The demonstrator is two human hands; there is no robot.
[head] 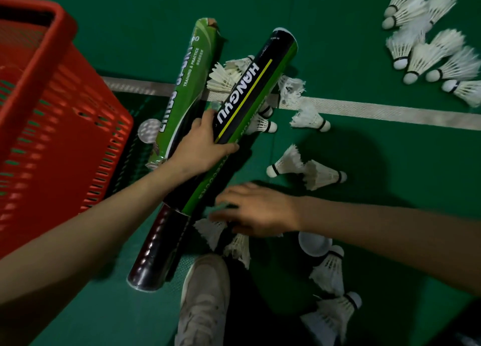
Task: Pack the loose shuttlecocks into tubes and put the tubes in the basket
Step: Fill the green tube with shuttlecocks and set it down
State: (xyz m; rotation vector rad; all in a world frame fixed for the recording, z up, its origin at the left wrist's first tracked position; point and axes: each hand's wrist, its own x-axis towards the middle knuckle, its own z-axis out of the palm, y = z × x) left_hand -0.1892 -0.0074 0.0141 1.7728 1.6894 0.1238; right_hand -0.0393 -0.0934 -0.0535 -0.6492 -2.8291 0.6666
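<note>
Black-and-green tube (247,98), lettered HANGYU: held slantwise over the green floor (364,59), with a darker glossy length jutting from its near end.
Left hand (205,147): fingers clamped round this tube at about mid-length.
Green tube (187,85): lies just left of the first, its far end torn.
Red basket (52,111): stands at the left, near the green tube.
Right hand (260,210): blurred, fingers stretched out and slightly apart, gripping nothing. It is over two near shuttlecocks (210,231) beside a pale shoe (205,293); whether it touches them cannot be told.
Loose shuttlecocks: a far cluster (429,46) at the far right, several under and right of the held tube along the white line (390,111), and more at the near right.
White cap (149,130): lies between the basket and the green tube.
Second cap (313,244): lies just near of the right forearm.
</note>
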